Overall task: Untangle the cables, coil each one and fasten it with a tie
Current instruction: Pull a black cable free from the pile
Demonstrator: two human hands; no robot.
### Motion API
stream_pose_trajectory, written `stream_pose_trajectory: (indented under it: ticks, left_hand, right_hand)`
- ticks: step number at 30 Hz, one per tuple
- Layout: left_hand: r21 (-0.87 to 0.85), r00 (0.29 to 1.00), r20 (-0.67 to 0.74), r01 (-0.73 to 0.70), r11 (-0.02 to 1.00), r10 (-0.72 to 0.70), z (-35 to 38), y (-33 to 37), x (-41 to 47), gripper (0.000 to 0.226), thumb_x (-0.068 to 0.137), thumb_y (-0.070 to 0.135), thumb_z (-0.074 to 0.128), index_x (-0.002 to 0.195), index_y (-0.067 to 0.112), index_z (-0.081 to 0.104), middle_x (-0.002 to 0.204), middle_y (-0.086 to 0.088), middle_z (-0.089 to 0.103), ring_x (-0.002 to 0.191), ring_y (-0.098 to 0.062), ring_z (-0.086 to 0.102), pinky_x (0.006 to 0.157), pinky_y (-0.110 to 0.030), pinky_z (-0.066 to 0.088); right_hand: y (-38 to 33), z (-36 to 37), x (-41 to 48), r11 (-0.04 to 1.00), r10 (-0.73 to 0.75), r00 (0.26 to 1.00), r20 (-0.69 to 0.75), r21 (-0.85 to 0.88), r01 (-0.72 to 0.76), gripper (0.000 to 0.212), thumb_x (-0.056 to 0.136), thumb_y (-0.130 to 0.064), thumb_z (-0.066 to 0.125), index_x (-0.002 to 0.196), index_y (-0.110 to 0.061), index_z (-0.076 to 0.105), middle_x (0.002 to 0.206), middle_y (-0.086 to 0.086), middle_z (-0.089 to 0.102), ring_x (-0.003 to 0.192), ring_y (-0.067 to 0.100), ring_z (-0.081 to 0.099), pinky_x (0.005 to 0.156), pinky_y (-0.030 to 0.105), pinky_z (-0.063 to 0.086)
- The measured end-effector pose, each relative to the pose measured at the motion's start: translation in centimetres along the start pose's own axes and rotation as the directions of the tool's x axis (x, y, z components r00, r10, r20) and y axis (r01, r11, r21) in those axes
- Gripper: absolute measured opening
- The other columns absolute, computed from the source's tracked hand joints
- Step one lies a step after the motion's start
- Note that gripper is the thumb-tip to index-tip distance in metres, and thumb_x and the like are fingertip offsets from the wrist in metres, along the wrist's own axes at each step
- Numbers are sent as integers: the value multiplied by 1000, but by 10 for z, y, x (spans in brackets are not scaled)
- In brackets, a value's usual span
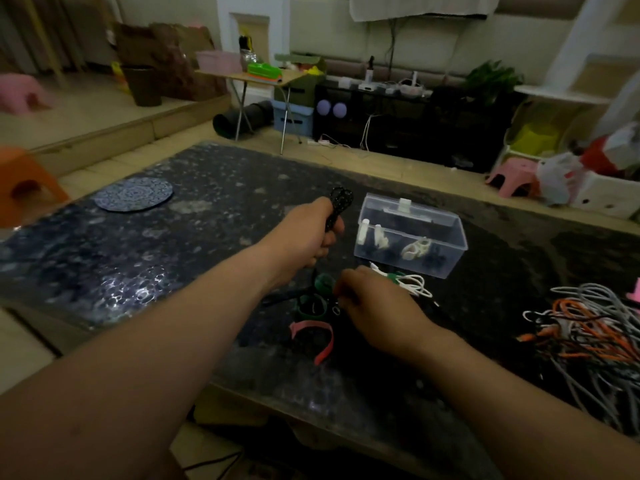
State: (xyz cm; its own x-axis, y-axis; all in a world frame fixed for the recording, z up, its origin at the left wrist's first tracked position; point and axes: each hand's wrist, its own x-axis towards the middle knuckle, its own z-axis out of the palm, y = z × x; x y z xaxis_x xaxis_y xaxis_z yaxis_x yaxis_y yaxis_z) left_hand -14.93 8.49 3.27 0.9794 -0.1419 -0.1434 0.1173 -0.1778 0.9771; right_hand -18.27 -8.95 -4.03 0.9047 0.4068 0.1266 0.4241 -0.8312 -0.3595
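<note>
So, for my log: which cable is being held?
The black speckled cable, gripped by the left hand; the white cable and grey-and-orange tangle lie on the dark table.

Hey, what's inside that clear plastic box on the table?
Inside the clear lidded plastic box: white clip-like pieces at its left end and a pale coiled bundle mid-floor. The dark shapes along the bottom are too dim to identify.

Single head-worn view, wide-angle.
Looking forward and down from above the near edge of the worktop (145,271), close over the left hand (310,237) and right hand (375,303); forearms in from the bottom corners, worktop filling the middle, floor (398,164) and far wall (318,32) across the top.
</note>
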Motion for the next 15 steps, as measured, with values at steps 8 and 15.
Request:
stream_pose_trajectory:
  ticks: [8,15]
  left_hand:
    - [66,998,-48,-27,997,30,-11,-2,-1,41,109,37,31,91,14,60,61,3,48,49,-13,39,52,-31,30]
    - [61,998,-46,-51,997,54,-14,-2,2,42,109,37,30,91,13,61,61,2,46,47,-12,38,51,-30,30]
  right_hand:
    - [11,6,24,976,197,968,157,63,-209,10,96,-20,72,105,-20,77,103,-3,76,97,14,69,80,26,48]
    - [13,3,27,982,177,961,211,20,-186,16,91,-25,81,106,-24,76,102,-7,74,95,11,68,83,26,52]
